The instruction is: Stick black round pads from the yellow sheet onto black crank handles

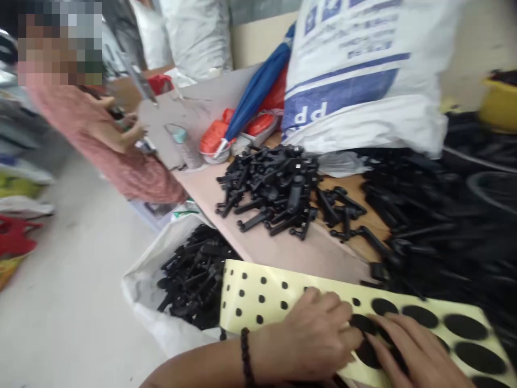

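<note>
Both grips [319,337] [420,350] — on yellow sheet [252,295].

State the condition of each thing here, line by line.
Long blue umbrella: furled, slanting.
Small black plastic parts: loose, heaped on the pinkish tabletop.
White limp-walled sack beside it: open, holding black pieces.
White sack with blue print: bulging, upright.
Yellow sheet with round black discs: left hand and right hand on it.
</note>
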Demonstrator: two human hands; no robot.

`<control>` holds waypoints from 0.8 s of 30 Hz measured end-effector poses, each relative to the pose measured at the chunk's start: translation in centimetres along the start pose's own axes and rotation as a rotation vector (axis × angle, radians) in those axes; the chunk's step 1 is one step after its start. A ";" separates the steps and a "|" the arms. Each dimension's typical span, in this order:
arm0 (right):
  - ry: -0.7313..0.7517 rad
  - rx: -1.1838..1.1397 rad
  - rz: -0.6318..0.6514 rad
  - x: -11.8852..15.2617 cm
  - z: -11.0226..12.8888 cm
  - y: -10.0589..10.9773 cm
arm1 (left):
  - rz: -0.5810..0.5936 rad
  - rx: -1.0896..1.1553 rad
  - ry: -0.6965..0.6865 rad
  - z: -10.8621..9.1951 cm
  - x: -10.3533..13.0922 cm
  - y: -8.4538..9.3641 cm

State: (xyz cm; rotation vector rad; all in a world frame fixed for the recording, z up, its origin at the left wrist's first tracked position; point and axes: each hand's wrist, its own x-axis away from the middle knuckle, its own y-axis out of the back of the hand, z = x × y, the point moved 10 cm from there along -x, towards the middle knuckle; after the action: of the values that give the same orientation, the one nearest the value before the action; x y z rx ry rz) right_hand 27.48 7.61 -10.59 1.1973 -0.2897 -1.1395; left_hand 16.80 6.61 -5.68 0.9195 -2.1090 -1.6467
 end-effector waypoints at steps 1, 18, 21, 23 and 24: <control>-0.068 0.018 -0.021 -0.7 0.0 0.8 | -0.002 -0.003 0.012 0.1 -0.2 -0.3; -0.214 0.012 0.040 -3.9 1.3 1.4 | 0.039 -0.100 0.072 1.7 -2.3 -1.9; -0.118 -0.005 0.003 -2.6 1.5 1.7 | 0.059 -0.099 0.050 0.8 -1.9 -1.5; -0.125 0.063 -0.032 -1.3 0.3 1.6 | 0.056 -0.101 0.019 0.2 -1.6 -1.3; -0.101 0.073 -0.023 -0.7 -0.3 1.2 | 0.045 -0.098 0.009 0.0 -1.4 -1.1</control>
State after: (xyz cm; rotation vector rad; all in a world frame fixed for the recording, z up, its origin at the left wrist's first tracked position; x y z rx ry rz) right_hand 27.97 8.27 -9.46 1.2109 -0.3986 -1.2204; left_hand 18.18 7.38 -6.56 0.8414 -2.0085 -1.7036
